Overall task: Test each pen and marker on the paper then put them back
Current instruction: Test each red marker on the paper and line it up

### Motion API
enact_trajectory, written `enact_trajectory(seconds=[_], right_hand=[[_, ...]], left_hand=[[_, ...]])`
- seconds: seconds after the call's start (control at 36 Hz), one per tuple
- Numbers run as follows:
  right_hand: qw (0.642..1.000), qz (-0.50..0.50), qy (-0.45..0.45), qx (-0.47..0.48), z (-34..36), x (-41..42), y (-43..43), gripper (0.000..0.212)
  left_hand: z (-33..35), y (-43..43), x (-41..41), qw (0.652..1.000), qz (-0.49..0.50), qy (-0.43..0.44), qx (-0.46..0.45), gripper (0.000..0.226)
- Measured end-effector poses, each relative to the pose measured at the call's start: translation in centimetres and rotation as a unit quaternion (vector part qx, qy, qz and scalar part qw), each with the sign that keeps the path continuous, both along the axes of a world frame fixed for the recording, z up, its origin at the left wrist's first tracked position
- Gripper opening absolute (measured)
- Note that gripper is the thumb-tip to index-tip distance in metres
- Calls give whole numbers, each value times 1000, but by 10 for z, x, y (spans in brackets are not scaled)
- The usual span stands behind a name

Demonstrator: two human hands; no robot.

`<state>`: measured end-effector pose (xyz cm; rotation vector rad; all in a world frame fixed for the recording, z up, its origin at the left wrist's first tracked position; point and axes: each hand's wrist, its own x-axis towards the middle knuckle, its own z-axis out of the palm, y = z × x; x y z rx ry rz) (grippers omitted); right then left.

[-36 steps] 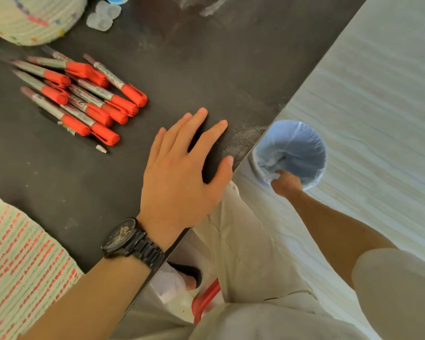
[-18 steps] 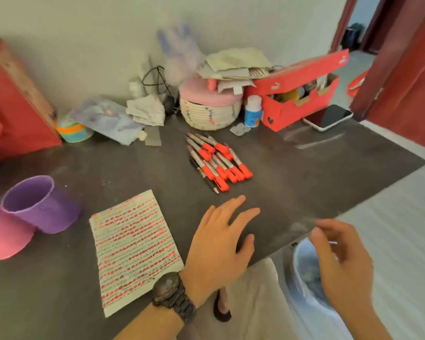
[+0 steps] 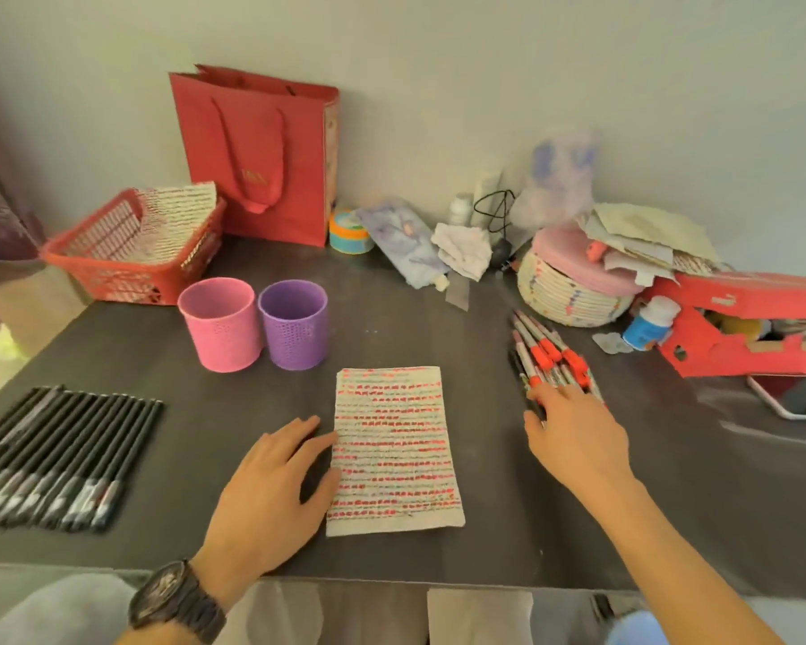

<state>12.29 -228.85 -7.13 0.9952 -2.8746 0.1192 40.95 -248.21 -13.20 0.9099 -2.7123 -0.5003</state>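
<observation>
Right hand [image 3: 578, 439] now reaches the red markers [image 3: 550, 353]; left hand [image 3: 271, 495] slid to the paper [image 3: 394, 451].

Dark table [image 3: 438, 318], against the wall. Centre-front: paper sheet [image 3: 394, 449], rows of red marks. Behind it, pink cup [image 3: 222, 325] and purple cup [image 3: 294, 325] side by side. Left: black pens [image 3: 57, 458] in a neat row. Right: red-capped markers [image 3: 550, 351], bunched. Back edge: red basket [image 3: 126, 253], red bag [image 3: 261, 155], woven basket [image 3: 568, 290], red box [image 3: 740, 337].
</observation>
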Motion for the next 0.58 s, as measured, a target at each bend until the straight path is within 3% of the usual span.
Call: enact_trajectory(seconds=[0.11, 0.33, 0.58], right_hand=[[997, -19, 12, 72, -1, -2, -12, 28], [992, -52, 39, 109, -2, -8, -20, 36], [987, -66, -20, 148, 2, -18, -18, 31]], left_hand=[[1, 3, -2, 1000, 4, -2, -11, 51], [0, 1, -3, 1000, 4, -11, 9, 54], [-4, -1, -3, 1000, 6, 7, 5, 54]])
